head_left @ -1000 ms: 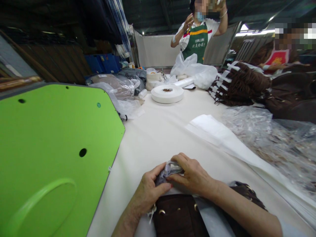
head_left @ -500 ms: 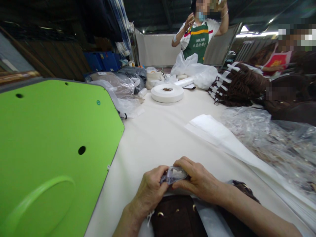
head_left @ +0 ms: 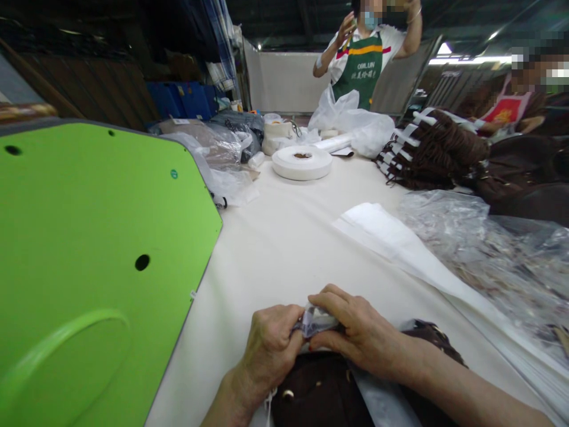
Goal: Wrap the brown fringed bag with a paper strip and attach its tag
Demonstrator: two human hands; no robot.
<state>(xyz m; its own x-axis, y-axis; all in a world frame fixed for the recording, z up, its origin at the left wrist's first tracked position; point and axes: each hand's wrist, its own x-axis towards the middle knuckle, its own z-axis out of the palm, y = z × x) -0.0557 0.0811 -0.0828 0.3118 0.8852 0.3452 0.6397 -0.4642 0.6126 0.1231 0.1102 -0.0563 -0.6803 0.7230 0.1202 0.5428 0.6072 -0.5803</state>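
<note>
Between my two hands is a small clear plastic bag (head_left: 316,321) with something pale inside that I cannot make out. My left hand (head_left: 273,337) is closed, pinching the bag's left end between thumb and fingers. From the other side my right hand (head_left: 351,326) grips it, fingers curled over the top and thumb below. Just beneath the hands lies a dark brown bag (head_left: 317,391) with gold-coloured eyelets, and a white string hangs by my left wrist. A second dark brown item (head_left: 435,341) is partly covered by my right forearm.
A green machine cover (head_left: 98,225) borders the left side. White sheets (head_left: 391,237) and clear plastic bags (head_left: 498,261) lie at right. Farther back are a roll of white tape (head_left: 302,163), bundled brown cords (head_left: 440,148) and a person in a green apron (head_left: 358,68).
My hands keep their hold on the small plastic bag, with only a slight shift of the fingers. The whole view has tilted a little. The person across the table has moved slightly right.
</note>
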